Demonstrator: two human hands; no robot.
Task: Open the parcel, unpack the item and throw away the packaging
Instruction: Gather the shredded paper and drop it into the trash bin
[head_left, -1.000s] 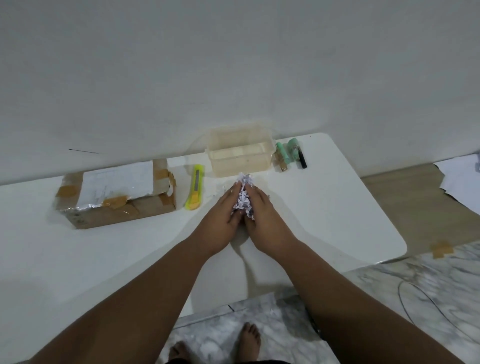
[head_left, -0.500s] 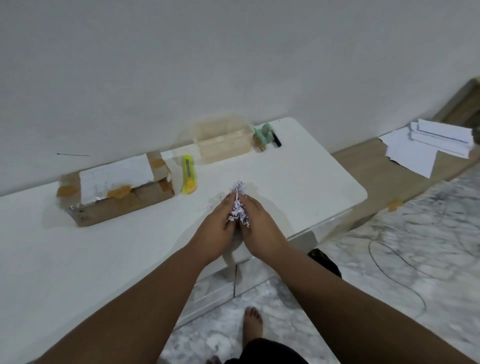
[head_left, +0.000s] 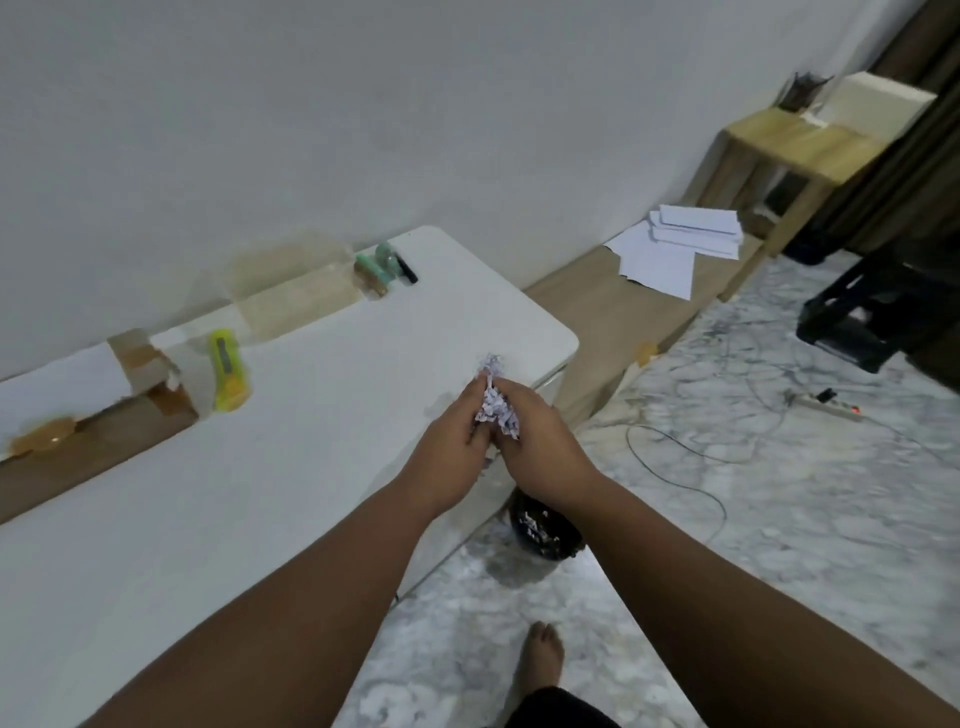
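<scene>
I see both hands pressed together over the right end of the white table (head_left: 311, 467), clamping a crumpled wad of printed paper (head_left: 496, 405) between them. My left hand (head_left: 457, 441) cups the wad from the left, fingers curled against it; my right hand (head_left: 540, 447) closes on it from the right. The wad's top pokes out above the fingertips. Below the wrists, on the marble floor beside the table edge, stands a dark bin (head_left: 545, 530) with scraps inside. The cardboard parcel (head_left: 93, 441) lies well apart at the table's left, a yellow utility knife (head_left: 228, 376) just beside it.
</scene>
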